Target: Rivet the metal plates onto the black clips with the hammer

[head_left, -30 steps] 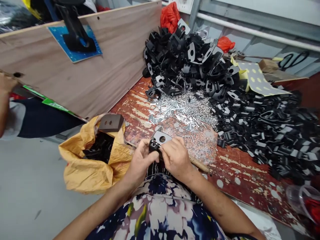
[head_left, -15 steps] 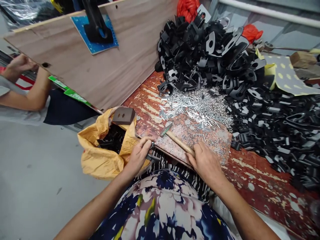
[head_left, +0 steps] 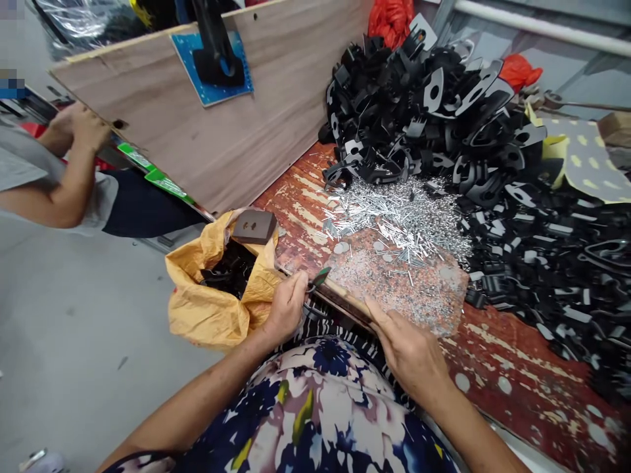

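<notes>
My right hand (head_left: 411, 345) is closed around the wooden handle of a hammer (head_left: 347, 297). The hammer's green head lies low at the table's front edge, right beside the fingertips of my left hand (head_left: 286, 309). Those fingers are pinched on a small dark plastic part (head_left: 313, 310), mostly hidden by the hand and held at the edge. Beyond the hammer, a speckled stone slab (head_left: 409, 295) rests on the worn red table, with loose metal pins (head_left: 394, 220) heaped at its far side.
A yellow sack (head_left: 197, 312) of black parts stands at my left, a brown block (head_left: 254, 226) on its rim. Black plastic pieces (head_left: 537, 256) pile up along the back and right. A plywood board (head_left: 290, 85) rises at the left, with another person's arm (head_left: 73, 164) beyond it.
The hammer has come down and toward me, its head dropping from above the slab to beside my left fingertips. The other person's hands have shifted. The whole view has moved slightly.
</notes>
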Motion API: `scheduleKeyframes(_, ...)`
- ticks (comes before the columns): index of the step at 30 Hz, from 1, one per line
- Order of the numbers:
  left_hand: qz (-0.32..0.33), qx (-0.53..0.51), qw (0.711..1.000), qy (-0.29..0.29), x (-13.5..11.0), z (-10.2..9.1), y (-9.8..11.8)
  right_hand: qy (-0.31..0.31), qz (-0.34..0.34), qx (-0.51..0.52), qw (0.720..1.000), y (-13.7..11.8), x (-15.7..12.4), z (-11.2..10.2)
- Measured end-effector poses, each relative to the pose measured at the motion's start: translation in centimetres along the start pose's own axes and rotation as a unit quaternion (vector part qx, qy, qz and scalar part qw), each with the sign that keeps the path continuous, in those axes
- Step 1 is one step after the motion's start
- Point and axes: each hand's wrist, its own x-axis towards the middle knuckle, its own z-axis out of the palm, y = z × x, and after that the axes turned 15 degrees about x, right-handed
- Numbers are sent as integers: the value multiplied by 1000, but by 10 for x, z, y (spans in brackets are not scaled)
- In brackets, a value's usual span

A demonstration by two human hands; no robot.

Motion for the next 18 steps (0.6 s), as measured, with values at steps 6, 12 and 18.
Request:
scheduleKeyframes(6, 1, 0, 1000, -8, 0, -3, 2, 36, 17, 32, 999, -2, -3, -5)
scheduleKeyframes(12, 8, -5, 999, -39, 3, -18, 18, -49, 96, 74, 991, 7, 7, 4)
scheduleKeyframes(18, -10, 274, 954, 123, 15, -104, 24, -17, 75, -8, 997, 15, 20, 1)
